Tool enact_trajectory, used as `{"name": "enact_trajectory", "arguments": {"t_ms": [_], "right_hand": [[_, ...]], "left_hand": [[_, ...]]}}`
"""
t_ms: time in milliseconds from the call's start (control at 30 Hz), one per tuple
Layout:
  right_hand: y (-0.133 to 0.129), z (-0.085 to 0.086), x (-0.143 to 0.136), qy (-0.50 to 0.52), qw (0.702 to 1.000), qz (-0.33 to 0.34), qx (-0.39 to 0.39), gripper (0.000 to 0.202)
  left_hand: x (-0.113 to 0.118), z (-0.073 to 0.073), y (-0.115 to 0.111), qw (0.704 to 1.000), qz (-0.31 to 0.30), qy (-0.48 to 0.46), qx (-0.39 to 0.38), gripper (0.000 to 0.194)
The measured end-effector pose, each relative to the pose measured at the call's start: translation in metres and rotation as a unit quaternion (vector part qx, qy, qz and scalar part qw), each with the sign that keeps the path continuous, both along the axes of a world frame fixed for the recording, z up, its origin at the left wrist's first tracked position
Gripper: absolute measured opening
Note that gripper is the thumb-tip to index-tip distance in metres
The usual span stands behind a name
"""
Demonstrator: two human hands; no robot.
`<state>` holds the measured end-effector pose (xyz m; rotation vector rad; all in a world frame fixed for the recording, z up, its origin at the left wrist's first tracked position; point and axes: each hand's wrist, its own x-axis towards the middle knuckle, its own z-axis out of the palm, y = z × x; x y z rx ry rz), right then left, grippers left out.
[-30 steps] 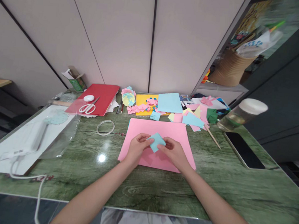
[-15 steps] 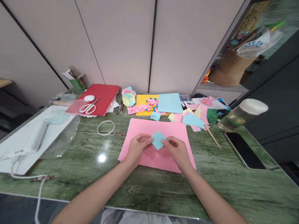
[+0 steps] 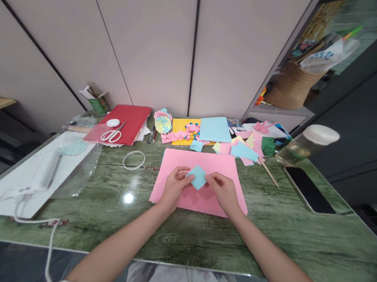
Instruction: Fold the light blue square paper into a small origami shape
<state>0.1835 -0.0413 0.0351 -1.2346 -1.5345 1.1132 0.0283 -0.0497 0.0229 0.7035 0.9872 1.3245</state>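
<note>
Pinching a small light-blue paper square (image 3: pixel 197 177) between both hands, I held it just above the big pink sheet (image 3: pixel 220 166) on the green table (image 3: pixel 285 232). My left hand (image 3: pixel 174 186) gripped its left corner and my right hand (image 3: pixel 223 190) clamped its right corner. White scissors (image 3: pixel 112 134) lay on a red folder (image 3: pixel 130 118) well off to the left, a phone (image 3: pixel 310 189) to the right.
</note>
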Motion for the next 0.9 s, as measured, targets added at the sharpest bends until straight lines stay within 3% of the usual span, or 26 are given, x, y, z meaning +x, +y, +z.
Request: {"name": "enact_trajectory", "arguments": {"t_ms": [133,233,400,567,700,900], "right_hand": [[0.002,-0.0005,-0.0012,0.017,0.998,0.061,-0.027,0.018],[0.0034,-0.0028,-0.0005,-0.003,0.998,0.056,-0.04,0.02],[0.0054,-0.0045,0.0018,-0.015,0.999,0.018,-0.037,0.028],[0.0048,-0.0007,0.0033,-0.012,0.994,0.081,-0.066,0.023],[0.0034,-0.0009,0.0036,-0.013,0.994,0.08,-0.072,0.023],[0.0043,-0.001,0.003,0.002,0.994,0.077,-0.079,0.024]], "left_hand": [[0.0,0.003,0.0005,0.996,-0.019,0.092,0.005,0.027],[-0.0001,0.0043,0.0006,0.989,-0.029,0.145,0.009,0.025],[-0.0012,-0.0012,0.0019,0.996,-0.009,0.085,-0.013,0.027],[-0.0035,-0.0049,0.0013,0.998,-0.007,0.054,0.005,0.024],[-0.0035,-0.0014,-0.0005,0.999,-0.004,0.032,0.031,0.016],[-0.0023,0.0029,-0.0031,0.994,0.04,0.071,0.068,0.02]]}}
